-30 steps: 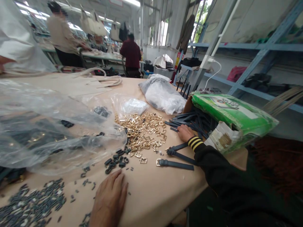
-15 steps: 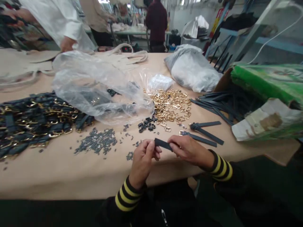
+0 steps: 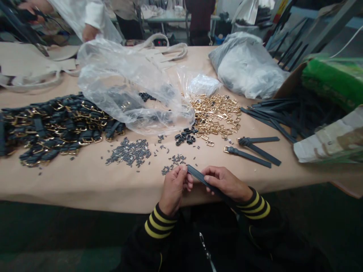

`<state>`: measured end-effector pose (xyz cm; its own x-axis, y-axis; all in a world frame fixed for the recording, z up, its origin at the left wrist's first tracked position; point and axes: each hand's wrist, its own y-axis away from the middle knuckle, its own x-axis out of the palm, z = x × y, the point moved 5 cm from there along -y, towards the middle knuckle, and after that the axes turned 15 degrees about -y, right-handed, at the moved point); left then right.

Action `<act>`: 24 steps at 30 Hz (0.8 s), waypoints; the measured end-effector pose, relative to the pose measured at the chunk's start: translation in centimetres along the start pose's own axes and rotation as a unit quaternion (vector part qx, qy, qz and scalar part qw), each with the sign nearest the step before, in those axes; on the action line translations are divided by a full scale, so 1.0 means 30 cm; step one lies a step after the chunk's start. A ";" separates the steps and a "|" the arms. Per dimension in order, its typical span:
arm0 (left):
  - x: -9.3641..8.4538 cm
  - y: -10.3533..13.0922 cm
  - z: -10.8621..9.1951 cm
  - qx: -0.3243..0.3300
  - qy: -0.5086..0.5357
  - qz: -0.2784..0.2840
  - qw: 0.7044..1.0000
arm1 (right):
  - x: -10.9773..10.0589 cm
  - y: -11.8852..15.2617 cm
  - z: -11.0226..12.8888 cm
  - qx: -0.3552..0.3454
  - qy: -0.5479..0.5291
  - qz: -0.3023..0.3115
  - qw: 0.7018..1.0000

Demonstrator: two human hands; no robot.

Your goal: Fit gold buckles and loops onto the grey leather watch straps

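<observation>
A dark leather strap (image 3: 196, 173) is stretched between my two hands at the table's front edge. My left hand (image 3: 175, 187) pinches its left end between thumb and fingers. Farther along the strap, my right hand (image 3: 227, 183) is closed on it, and the rest trails below toward my sleeve. Small dark pieces (image 3: 177, 160) lie just beyond my left hand. To the right, several straps lie on the paper, one with a gold buckle (image 3: 226, 149) at its end. Past my hands are black loops (image 3: 186, 136) and a heap of gold buckles (image 3: 217, 113).
A pile of buckled straps (image 3: 56, 124) covers the table's left. Clear plastic bags (image 3: 133, 87) lie mid-table, a stuffed bag (image 3: 249, 68) behind. At right, an open green box (image 3: 334, 79) holds loose straps (image 3: 278, 107). A person in a white sleeve (image 3: 95, 15) stands across.
The strap between my hands now shows a different face with an edge line, and more of its length is visible. The view has tilted down and shifted left.
</observation>
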<state>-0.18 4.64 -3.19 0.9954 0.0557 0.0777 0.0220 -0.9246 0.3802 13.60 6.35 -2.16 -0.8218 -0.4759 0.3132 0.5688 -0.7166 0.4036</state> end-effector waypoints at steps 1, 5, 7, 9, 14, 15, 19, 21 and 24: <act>-0.001 0.000 0.000 0.000 0.001 -0.001 1.000 | 0.002 -0.001 -0.003 0.001 -0.005 0.003 1.000; -0.006 0.000 0.005 0.003 -0.006 -0.004 1.000 | 0.006 -0.006 -0.008 0.008 -0.018 -0.001 1.000; -0.005 0.000 0.006 0.005 -0.019 -0.004 1.000 | 0.004 -0.011 -0.009 0.006 -0.019 -0.007 1.000; 0.000 0.003 0.005 0.008 -0.034 0.001 0.999 | 0.002 -0.016 -0.012 -0.001 -0.020 -0.008 1.000; 0.022 0.022 -0.016 0.007 -0.009 0.036 0.999 | 0.014 -0.021 -0.023 -0.020 -0.076 0.041 0.996; 0.025 0.027 -0.021 0.007 0.008 0.046 0.999 | 0.018 -0.021 -0.025 -0.022 -0.089 0.053 0.994; 0.024 0.037 -0.031 0.008 0.040 0.079 0.996 | 0.017 -0.020 -0.028 -0.031 -0.087 0.063 0.994; 0.014 0.037 -0.026 0.007 0.044 0.070 0.997 | 0.012 -0.019 -0.026 -0.038 -0.049 0.046 0.997; 0.001 0.035 -0.018 0.007 0.071 0.049 0.996 | 0.000 -0.014 -0.006 -0.075 0.056 -0.019 0.995</act>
<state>-0.19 3.86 -2.29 0.9697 0.0175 0.2438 -0.0715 -0.9335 0.3514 13.35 6.56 -2.50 -0.8454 -0.4959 0.1986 0.5338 -0.7985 0.2783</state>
